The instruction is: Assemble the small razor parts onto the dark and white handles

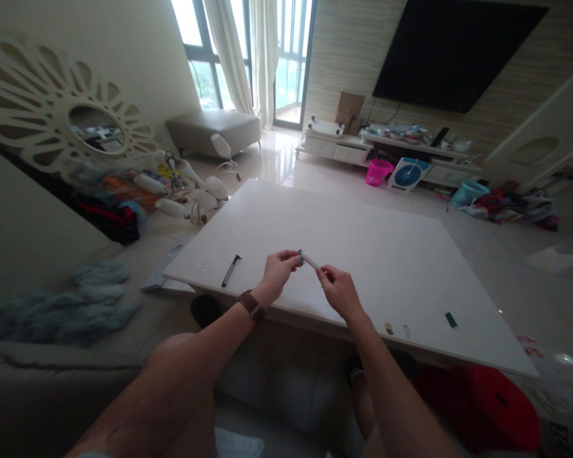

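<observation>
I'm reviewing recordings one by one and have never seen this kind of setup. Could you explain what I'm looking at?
There is no machine here: a person works with two bare hands. The single picture comes from a camera worn on the head, looking forward and down, so the forearms reach in from below.

The left hand holds a small dark green piece; the right hand grips a thin pale stick that meets it.

On the white table lie a slim silver-and-black tool to the left and, to the right, a brownish bit, a small clear item and another green piece, all too small to identify surely.
</observation>
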Demonstrator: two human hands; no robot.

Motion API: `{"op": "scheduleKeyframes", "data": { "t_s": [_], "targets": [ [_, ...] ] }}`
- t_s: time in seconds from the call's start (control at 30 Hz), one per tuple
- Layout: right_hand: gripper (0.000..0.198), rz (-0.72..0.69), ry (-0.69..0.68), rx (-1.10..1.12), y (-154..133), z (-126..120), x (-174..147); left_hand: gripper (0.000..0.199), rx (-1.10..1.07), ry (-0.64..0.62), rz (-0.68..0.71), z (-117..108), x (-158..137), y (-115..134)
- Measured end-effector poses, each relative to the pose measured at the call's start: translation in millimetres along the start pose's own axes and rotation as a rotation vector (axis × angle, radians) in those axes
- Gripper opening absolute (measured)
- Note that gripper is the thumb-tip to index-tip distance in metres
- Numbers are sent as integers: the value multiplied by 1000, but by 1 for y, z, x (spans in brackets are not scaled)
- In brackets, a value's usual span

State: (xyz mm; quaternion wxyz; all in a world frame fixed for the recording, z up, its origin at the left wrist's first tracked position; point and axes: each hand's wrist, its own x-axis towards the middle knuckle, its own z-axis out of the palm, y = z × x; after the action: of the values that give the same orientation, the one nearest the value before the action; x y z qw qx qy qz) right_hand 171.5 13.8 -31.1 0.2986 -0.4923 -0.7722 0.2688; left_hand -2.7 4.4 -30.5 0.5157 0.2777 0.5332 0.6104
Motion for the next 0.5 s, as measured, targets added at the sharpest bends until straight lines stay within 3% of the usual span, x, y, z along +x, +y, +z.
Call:
{"op": "scheduleKeyframes", "data": {
  "t_s": [0.13,0.27,0.37,0.5],
  "targets": [
    [32,-2,-8,-37,-2,1,-1,21,-16,31,-9,-1,3,0],
    [33,82,145,-99,0,-3,1,22,22,-89,-59,4,-5,-6],
    [35,142,235,-9,3,-6,4,23,-1,-119,-82,7,-8,-7],
    [36,176,194,141,3,-7,4,24,-63,-75,-108,6,-5,-2]
  ]
}}
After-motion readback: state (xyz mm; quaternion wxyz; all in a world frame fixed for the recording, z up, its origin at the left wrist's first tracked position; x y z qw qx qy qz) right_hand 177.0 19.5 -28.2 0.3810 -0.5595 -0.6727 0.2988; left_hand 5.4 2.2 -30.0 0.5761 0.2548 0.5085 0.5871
